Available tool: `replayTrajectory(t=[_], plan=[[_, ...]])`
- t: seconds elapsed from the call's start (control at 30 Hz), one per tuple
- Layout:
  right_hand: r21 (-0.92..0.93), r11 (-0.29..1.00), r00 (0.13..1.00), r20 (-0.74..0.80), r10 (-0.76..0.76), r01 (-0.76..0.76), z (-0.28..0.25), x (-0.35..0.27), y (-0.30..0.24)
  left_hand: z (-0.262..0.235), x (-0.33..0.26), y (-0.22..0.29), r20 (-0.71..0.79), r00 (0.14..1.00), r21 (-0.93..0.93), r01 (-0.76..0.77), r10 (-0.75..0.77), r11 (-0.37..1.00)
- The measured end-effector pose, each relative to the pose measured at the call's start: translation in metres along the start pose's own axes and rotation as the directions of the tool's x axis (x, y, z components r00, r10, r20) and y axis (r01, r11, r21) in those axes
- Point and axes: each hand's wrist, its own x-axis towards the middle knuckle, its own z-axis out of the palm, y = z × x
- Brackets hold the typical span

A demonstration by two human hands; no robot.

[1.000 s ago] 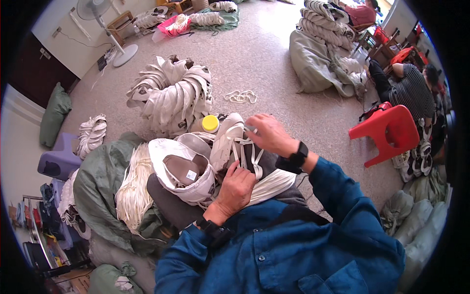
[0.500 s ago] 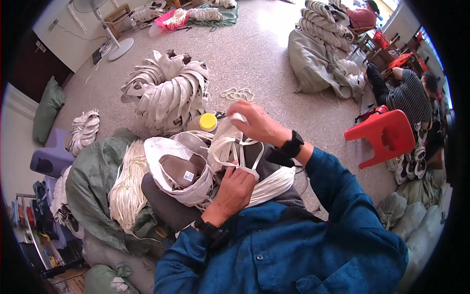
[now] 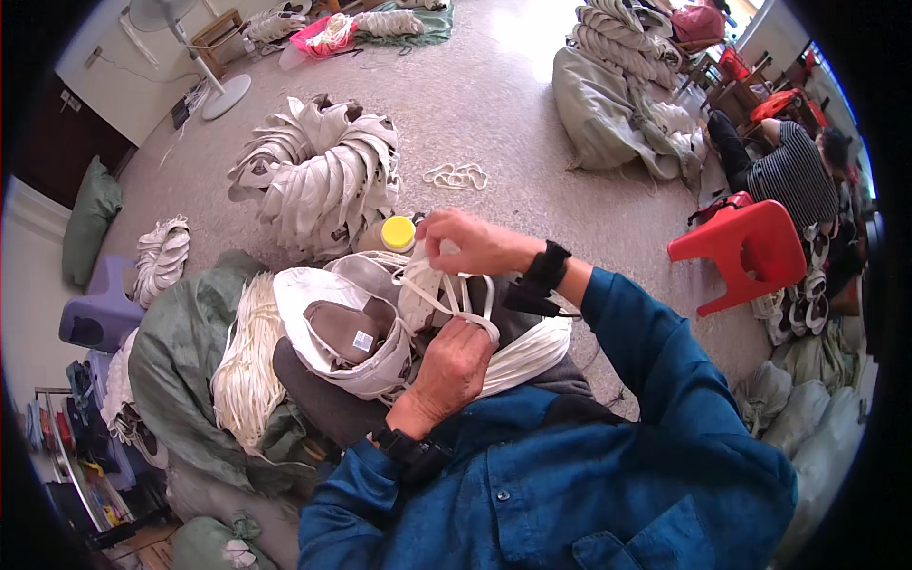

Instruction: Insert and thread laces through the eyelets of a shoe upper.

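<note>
A white shoe upper (image 3: 425, 296) lies across my lap with white lace looped over it. At its near end my left hand (image 3: 450, 369) is closed on the lace and the upper's edge. My right hand (image 3: 473, 243) is above the far end, fingers bent together on the white lace; their tips partly hide it. Left of it, nested white shoe uppers (image 3: 302, 296) show a brown lining and a small white label. A bundle of white laces (image 3: 528, 357) rests on my right thigh. Just beyond the uppers stands a yellow-lidded jar (image 3: 398, 234).
A ring of stacked uppers (image 3: 323, 180) lies on the floor ahead. To the left, more laces (image 3: 249, 366) hang over a green sack (image 3: 180, 351). A red stool (image 3: 736, 252) stands right, near a seated person in stripes (image 3: 793, 180). Loose lace (image 3: 456, 177) lies on the floor.
My right hand has moved left and slightly down, toward the upper's far end. My left hand stays closed at the near end.
</note>
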Motion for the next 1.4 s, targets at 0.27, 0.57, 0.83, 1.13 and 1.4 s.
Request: replayTrajectory(t=[0.27, 0.57, 0.83, 1.13, 1.4], plan=[[-0.062, 0.974, 0.944, -0.267, 0.194, -0.218, 0.001, -0.011, 0.033, -0.007, 0.002, 0.001, -0.058, 0.998, -0.043, 0.029, -0.031, 0.999], [0.183, 0.936, 0.925, -0.182, 0.334, -0.302, 0.023, -0.009, 0.044, -0.061, 0.005, 0.071, 0.695, 0.701, -0.652, 0.708, -0.162, 0.271], [-0.048, 0.996, 0.81, -0.585, 0.03, -0.071, 0.025, -0.009, 0.03, -0.075, 0.006, 0.091, 0.732, 0.646, -0.44, 0.69, -0.215, 0.575], [0.614, 0.668, 0.891, 0.42, 0.173, -0.42, -0.003, -0.107, -0.095, -0.046, 0.012, 0.044, 0.337, 0.921, 0.317, 0.084, -0.195, 0.945], [0.818, 0.372, 0.838, 0.224, 0.497, -0.439, -0.049, -0.159, -0.042, -0.027, -0.01, 0.021, 0.294, 0.942, 0.013, 0.165, -0.162, 0.986]])
